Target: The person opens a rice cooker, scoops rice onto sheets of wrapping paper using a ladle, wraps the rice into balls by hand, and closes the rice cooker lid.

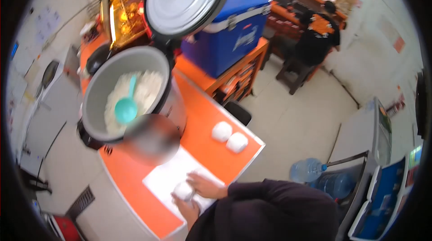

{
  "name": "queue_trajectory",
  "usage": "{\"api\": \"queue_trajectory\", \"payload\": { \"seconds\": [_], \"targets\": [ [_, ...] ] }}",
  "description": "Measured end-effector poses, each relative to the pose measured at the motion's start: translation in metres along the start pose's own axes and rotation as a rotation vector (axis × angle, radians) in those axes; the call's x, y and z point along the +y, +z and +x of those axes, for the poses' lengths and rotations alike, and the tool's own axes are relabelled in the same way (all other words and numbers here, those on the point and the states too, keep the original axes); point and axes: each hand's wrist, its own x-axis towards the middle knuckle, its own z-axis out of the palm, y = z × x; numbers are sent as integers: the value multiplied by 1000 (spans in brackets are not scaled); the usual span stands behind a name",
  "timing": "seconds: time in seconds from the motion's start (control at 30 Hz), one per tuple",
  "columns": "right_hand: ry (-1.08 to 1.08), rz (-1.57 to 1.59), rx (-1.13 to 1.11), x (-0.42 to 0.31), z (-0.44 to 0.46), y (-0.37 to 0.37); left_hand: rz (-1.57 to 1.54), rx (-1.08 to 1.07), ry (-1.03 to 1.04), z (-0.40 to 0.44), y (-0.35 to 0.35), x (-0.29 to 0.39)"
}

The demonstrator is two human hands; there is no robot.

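Note:
At the near part of the orange table, a small round white bundle (183, 191) rests on a sheet of white paper (164, 179). My left hand (187, 208) curls around its near-left side. On the opposite side, my right hand (206, 186) reaches in with its fingers against the bundle. What the bundle is made of is too blurred to tell. Farther along stands a big open rice cooker (92, 101), holding white rice (150, 85) with a turquoise scoop (126, 109) lying in it. A blurred grey patch covers the cooker's lower front.
Two similar white bundles (229, 136) sit near the table's (202, 115) right edge. The cooker's lid (184, 0) is raised. Behind are a blue cooler box (229, 38) and a seated person (317, 38). Blue water jugs (310, 170) stand to the right.

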Motion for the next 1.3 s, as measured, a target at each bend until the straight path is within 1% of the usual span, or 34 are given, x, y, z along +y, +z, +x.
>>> {"api": "queue_trajectory", "payload": {
  "seconds": [0.03, 0.07, 0.13, 0.2, 0.23, 0.27, 0.3, 0.33, 0.37, 0.4, 0.43, 0.5, 0.53, 0.57, 0.6, 0.63, 0.67, 0.73, 0.77, 0.83, 0.87, 0.9, 1.0, 1.03, 1.1, 1.13, 1.17, 1.2, 1.23, 1.27, 1.3],
  "targets": [
    [43, -24, -49, -21, -6, -30, -70, -33, -71, 2, 0, -5],
    [71, 51, -140, -16, -5, -8, -156, -58, -140, 5, 3, -3],
    [213, 418, -69, -8, 16, 31, -594, -122, -415, 19, -10, 13],
    [274, 1138, 106, -20, 34, 16, -764, 10, -428, 34, -14, 38],
    [464, 1205, 196, -40, 46, -7, -647, 97, -289, 38, -11, 41],
    [556, 1185, 272, -48, 56, -15, -528, 178, -146, 43, -5, 41],
    [540, 1282, 304, -47, 62, -15, -753, 209, -157, 48, 0, 41],
    [526, 1379, 341, -48, 66, -21, -1129, 229, -153, 58, -7, 56],
    [462, 1350, 279, -49, 63, -29, -1305, 303, -307, 62, -11, 69],
    [396, 1318, 223, -57, 58, -51, -1480, 375, -459, 65, -15, 77],
    [337, 1286, 171, -61, 52, -65, -1471, 314, -499, 68, -22, 82],
    [354, 1315, 120, -54, 39, -69, -1456, 187, -578, 71, -30, 92],
    [358, 1325, 101, -51, 35, -70, -1421, 179, -610, 70, -21, 87],
    [331, 1279, 149, -51, 31, -70, -1386, 168, -647, 66, -8, 79],
    [299, 1109, 176, -47, 27, -73, -1347, 155, -683, 62, 4, 71],
    [266, 939, 204, -43, 23, -80, -1373, 199, -623, 64, 6, 75],
    [233, 769, 228, -38, 19, -87, -1347, 154, -564, 66, 6, 79],
    [298, 940, 182, -18, 11, -96, -1292, 72, -447, 77, -10, 97],
    [328, 1026, 155, -4, 8, -98, -1147, -99, -439, 87, -24, 107],
    [391, 953, 310, 36, 1, -88, -1071, -77, -371, 87, 22, 90],
    [482, 875, 399, 46, -2, -88, -1031, -55, -336, 89, 38, 85],
    [563, 795, 487, 55, -3, -89, -1090, 17, -287, 92, 36, 88],
    [410, -18, 450, 91, -5, -87, -749, 37, 28, 95, 3, 85],
    [354, -76, 481, 77, 4, -99, -600, 174, 69, 95, -13, 95],
    [243, -192, 554, 44, 21, -137, -573, -41, 254, 100, -37, 102],
    [279, -57, 584, 23, 35, -165, -556, -158, 344, 100, -49, 106],
    [319, 77, 609, 11, 58, -192, -607, -239, 446, 102, -58, 119],
    [43, -242, 940, 35, 81, -207, -661, -325, 543, 104, -63, 141],
    [53, 50, 1041, 21, 103, -245, -649, -285, 624, 104, -73, 170],
    [110, 55, 1220, 18, 122, -273, -637, -244, 709, 103, -77, 199],
    [115, 197, 1434, 52, 145, -285, -600, -210, 678, 98, -71, 219]
  ]
}}
